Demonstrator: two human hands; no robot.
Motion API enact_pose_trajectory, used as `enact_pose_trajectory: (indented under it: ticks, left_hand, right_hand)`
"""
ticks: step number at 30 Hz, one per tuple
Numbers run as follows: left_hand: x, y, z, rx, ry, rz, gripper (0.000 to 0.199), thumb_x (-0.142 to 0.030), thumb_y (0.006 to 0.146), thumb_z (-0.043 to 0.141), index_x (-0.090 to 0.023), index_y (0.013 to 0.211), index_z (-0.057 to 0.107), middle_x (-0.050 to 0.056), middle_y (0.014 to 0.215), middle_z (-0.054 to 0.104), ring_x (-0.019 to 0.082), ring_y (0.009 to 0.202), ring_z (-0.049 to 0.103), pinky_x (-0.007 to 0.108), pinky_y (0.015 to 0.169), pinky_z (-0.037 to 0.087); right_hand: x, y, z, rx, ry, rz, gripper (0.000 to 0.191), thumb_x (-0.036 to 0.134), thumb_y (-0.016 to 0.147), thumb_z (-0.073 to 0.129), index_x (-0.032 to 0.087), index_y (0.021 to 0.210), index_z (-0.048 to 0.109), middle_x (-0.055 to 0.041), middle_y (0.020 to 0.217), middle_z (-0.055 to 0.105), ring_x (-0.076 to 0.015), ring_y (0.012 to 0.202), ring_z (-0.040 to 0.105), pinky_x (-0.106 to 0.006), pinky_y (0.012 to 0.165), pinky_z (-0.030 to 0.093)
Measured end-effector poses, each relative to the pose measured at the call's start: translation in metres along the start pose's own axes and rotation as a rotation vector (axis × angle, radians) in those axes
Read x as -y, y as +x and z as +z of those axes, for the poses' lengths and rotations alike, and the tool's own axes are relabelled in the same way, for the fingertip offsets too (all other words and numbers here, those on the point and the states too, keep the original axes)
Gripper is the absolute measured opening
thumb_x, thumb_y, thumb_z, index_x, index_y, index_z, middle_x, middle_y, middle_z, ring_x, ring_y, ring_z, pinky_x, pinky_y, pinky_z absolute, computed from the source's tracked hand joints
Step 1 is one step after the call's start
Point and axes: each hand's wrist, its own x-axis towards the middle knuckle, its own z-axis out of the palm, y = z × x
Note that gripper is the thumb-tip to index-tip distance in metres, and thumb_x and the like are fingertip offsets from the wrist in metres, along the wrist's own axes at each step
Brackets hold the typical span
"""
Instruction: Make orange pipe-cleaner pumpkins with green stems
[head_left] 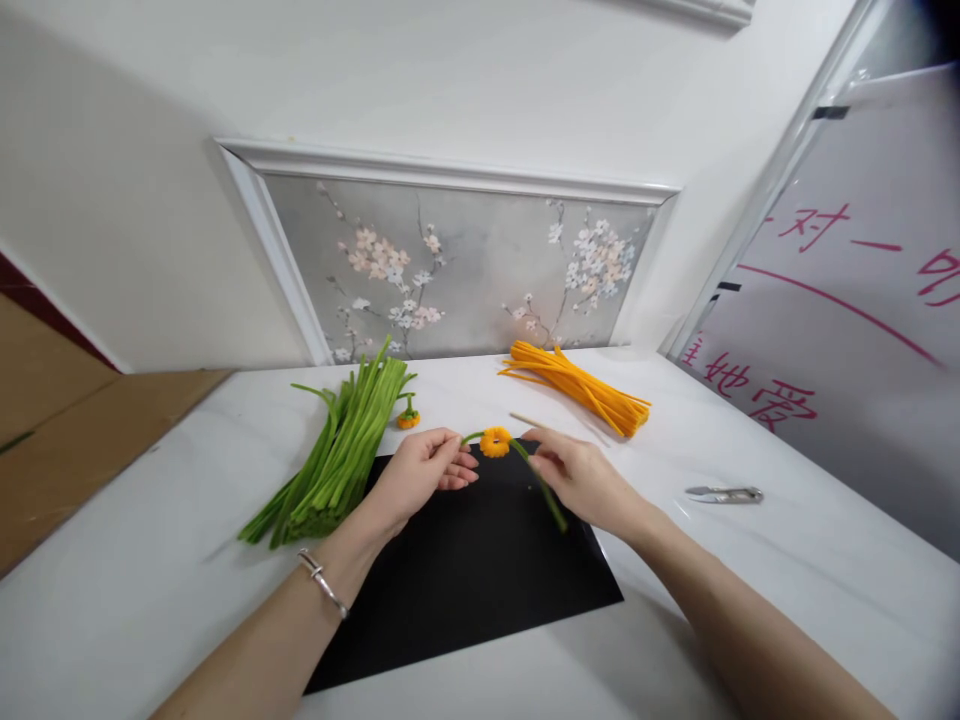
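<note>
An orange flower (495, 442) made of fuzzy pipe cleaner, with a small hole in its middle, hangs between my two hands above a black mat (480, 590). A green pipe cleaner (553, 507) runs out from both sides of it. My left hand (431, 465) pinches the green stem's left end between thumb and forefinger, other fingers loosely curled. My right hand (574, 470) pinches the green piece right of the flower, its free end slanting down over the mat. Just behind my left hand lies a smaller orange flower piece (409, 418) with a green stem.
A thick bundle of green pipe cleaners (345, 450) lies left of the mat. Orange pipe cleaners (577, 385) lie at the back right, near a thin stick (527, 420). Small thread snips (724, 495) rest on the right, and cardboard (97, 440) borders the left.
</note>
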Motion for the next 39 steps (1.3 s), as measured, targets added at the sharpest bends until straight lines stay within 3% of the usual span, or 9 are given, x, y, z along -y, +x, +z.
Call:
enact_pose_trajectory:
  ticks: [5, 9, 16, 21, 25, 30, 34, 37, 39]
  left_hand:
    - [-0.012, -0.013, 0.016, 0.112, -0.169, -0.085, 0.021, -0.033, 0.085, 0.063, -0.013, 0.079, 0.063, 0.005, 0.076, 0.07, 0.011, 0.064, 0.068, 0.018, 0.057, 0.053]
    - [-0.015, -0.02, 0.026, 0.119, -0.24, -0.124, 0.02, -0.032, 0.087, 0.06, -0.013, 0.079, 0.062, 0.004, 0.078, 0.071, 0.01, 0.065, 0.067, 0.018, 0.059, 0.053]
    - [-0.015, -0.025, 0.033, 0.191, -0.327, -0.191, 0.021, -0.035, 0.087, 0.061, -0.014, 0.084, 0.065, 0.009, 0.094, 0.074, 0.014, 0.078, 0.07, 0.021, 0.064, 0.055]
    - [-0.016, -0.022, 0.026, 0.263, -0.165, -0.208, 0.024, -0.038, 0.086, 0.06, -0.015, 0.083, 0.066, 0.01, 0.1, 0.074, 0.018, 0.084, 0.071, 0.027, 0.074, 0.055]
    - [-0.019, -0.023, 0.02, 0.395, 0.046, -0.06, 0.017, -0.031, 0.083, 0.061, -0.016, 0.09, 0.068, 0.008, 0.1, 0.072, 0.021, 0.095, 0.067, 0.032, 0.085, 0.05]
    - [-0.032, -0.032, 0.023, 0.419, 0.061, 0.132, 0.044, -0.019, 0.083, 0.055, -0.024, 0.126, 0.054, 0.006, 0.109, 0.067, 0.021, 0.104, 0.061, 0.032, 0.09, 0.045]
    - [-0.037, -0.034, 0.026, 0.443, 0.007, -0.011, 0.037, -0.016, 0.083, 0.047, -0.023, 0.117, 0.06, 0.006, 0.104, 0.067, 0.018, 0.089, 0.064, 0.027, 0.074, 0.047]
    - [-0.034, -0.031, 0.025, 0.395, -0.065, -0.053, 0.02, -0.03, 0.088, 0.051, -0.018, 0.094, 0.066, 0.003, 0.085, 0.065, 0.015, 0.077, 0.062, 0.026, 0.071, 0.047]
    - [-0.03, -0.029, 0.026, 0.358, -0.081, -0.01, 0.03, -0.042, 0.087, 0.054, -0.015, 0.078, 0.064, 0.001, 0.07, 0.06, 0.013, 0.067, 0.057, 0.025, 0.068, 0.046]
  right_hand:
    - [0.013, -0.003, 0.01, -0.076, 0.147, -0.07, 0.069, 0.032, 0.078, 0.071, 0.029, 0.139, 0.039, -0.0089, 0.136, 0.048, -0.0195, 0.1, 0.063, -0.034, 0.083, 0.054]
    - [0.023, -0.006, 0.017, -0.215, 0.113, -0.154, 0.05, 0.028, 0.078, 0.07, 0.024, 0.125, 0.051, -0.0086, 0.119, 0.059, -0.0229, 0.108, 0.059, -0.037, 0.089, 0.052]
    - [0.019, -0.006, 0.009, -0.29, -0.034, -0.258, 0.02, 0.022, 0.092, 0.049, 0.019, 0.107, 0.061, -0.0095, 0.095, 0.066, -0.0209, 0.087, 0.065, -0.033, 0.08, 0.054]
    - [0.02, -0.001, 0.002, -0.173, 0.327, -0.034, 0.021, 0.032, 0.094, 0.047, 0.02, 0.098, 0.065, -0.0022, 0.078, 0.066, -0.0137, 0.061, 0.062, -0.026, 0.062, 0.053]
    - [0.02, 0.001, 0.002, -0.136, 0.526, 0.075, 0.022, 0.036, 0.09, 0.052, 0.019, 0.097, 0.065, 0.0002, 0.074, 0.064, -0.0117, 0.057, 0.058, -0.023, 0.054, 0.05]
    - [0.023, -0.002, 0.005, -0.091, 0.557, 0.069, 0.016, 0.029, 0.086, 0.058, 0.02, 0.098, 0.063, 0.0027, 0.072, 0.063, -0.0118, 0.062, 0.06, -0.024, 0.06, 0.051]
    - [0.028, -0.004, 0.002, -0.08, 0.514, 0.032, 0.013, 0.025, 0.085, 0.059, 0.022, 0.096, 0.064, 0.0016, 0.08, 0.065, -0.0133, 0.068, 0.063, -0.026, 0.066, 0.053]
    - [0.03, -0.004, -0.002, -0.096, 0.338, -0.106, 0.024, 0.018, 0.082, 0.062, 0.024, 0.105, 0.065, -0.003, 0.1, 0.065, -0.0171, 0.087, 0.065, -0.031, 0.08, 0.054]
    - [0.029, -0.005, -0.003, -0.132, 0.216, -0.22, 0.036, 0.015, 0.081, 0.063, 0.025, 0.116, 0.062, -0.0062, 0.112, 0.062, -0.0202, 0.102, 0.062, -0.034, 0.089, 0.053]
